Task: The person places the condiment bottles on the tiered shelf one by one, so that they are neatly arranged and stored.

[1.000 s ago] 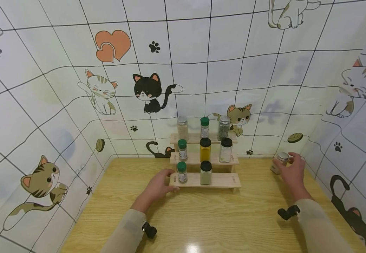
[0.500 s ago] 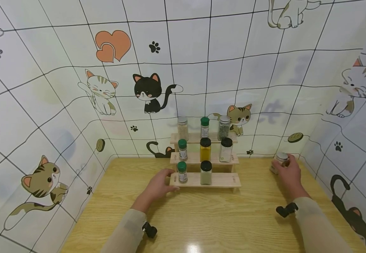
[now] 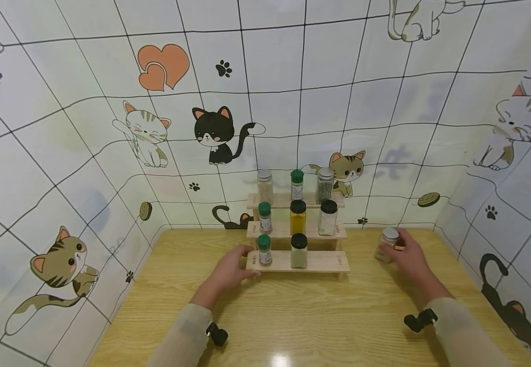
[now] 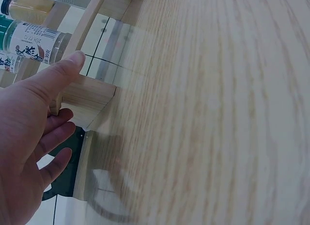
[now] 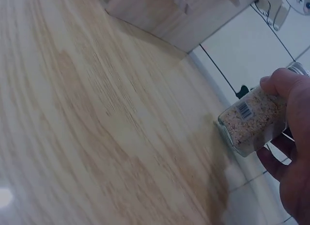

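Note:
My right hand [image 3: 409, 257] grips a clear spice jar [image 3: 386, 245] with a silver lid, to the right of a three-step wooden spice rack [image 3: 320, 261]. In the right wrist view the jar [image 5: 254, 120] shows coarse pinkish-beige grains and a barcode; its base is close to the tabletop. My left hand [image 3: 229, 267] holds the left end of the rack's lowest step, the thumb at its front edge and the fingers around the end. On that step stand a green-capped bottle [image 3: 264, 251] and a black-lidded jar [image 3: 299, 252]; its right part is bare.
The middle step carries a green-capped bottle [image 3: 265, 219], a yellow jar [image 3: 298, 219] and a black-lidded clear jar [image 3: 327, 219]. Several bottles, one a green herb jar [image 3: 324, 187], line the top step. Cat-printed walls [image 3: 274, 117] enclose the wooden table [image 3: 293, 311].
My right hand has carried the silver-lidded spice jar leftward and a little nearer, toward the rack. The left hand and the rack have stayed put.

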Demonstrator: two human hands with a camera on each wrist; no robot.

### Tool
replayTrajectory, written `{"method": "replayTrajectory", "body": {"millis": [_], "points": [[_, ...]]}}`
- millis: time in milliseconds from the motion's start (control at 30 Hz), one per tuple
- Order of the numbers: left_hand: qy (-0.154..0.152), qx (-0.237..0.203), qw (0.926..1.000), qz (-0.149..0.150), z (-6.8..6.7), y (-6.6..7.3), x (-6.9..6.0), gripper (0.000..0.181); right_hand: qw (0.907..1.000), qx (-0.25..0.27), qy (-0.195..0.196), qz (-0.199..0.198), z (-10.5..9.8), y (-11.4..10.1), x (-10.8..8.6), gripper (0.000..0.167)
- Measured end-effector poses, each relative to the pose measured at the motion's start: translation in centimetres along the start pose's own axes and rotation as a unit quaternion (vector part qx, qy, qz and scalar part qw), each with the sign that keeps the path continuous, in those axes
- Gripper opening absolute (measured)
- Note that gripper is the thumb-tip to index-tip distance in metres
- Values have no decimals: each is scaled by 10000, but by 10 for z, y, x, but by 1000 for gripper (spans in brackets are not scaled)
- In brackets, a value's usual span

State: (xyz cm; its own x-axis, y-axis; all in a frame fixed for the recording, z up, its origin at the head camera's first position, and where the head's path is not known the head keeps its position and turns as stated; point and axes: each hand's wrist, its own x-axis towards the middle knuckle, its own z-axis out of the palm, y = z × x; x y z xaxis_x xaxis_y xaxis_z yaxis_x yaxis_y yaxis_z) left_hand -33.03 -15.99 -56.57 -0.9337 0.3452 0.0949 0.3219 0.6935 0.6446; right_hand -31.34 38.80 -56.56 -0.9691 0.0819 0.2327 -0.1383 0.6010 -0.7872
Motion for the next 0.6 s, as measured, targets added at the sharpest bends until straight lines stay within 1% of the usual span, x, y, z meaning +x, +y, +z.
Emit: {"method": "replayTrajectory", "body": {"millis": [167,300,433,600], "points": [[-16,13,10000,-14,0,0,0,75,9991,-49,-119,-412,6,-16,-4,59],[-15,23,10000,-7,0,1,-1,75,9977,28,-205,-645,11,-32,-6,60],[-5,15,10000,-7,-1,1,-1,75,9962,231,-365,-751,14,-50,-8,63],[-6,-2,10000,-8,-1,1,-1,75,9939,480,-639,-764,16,-70,-12,65]]}}
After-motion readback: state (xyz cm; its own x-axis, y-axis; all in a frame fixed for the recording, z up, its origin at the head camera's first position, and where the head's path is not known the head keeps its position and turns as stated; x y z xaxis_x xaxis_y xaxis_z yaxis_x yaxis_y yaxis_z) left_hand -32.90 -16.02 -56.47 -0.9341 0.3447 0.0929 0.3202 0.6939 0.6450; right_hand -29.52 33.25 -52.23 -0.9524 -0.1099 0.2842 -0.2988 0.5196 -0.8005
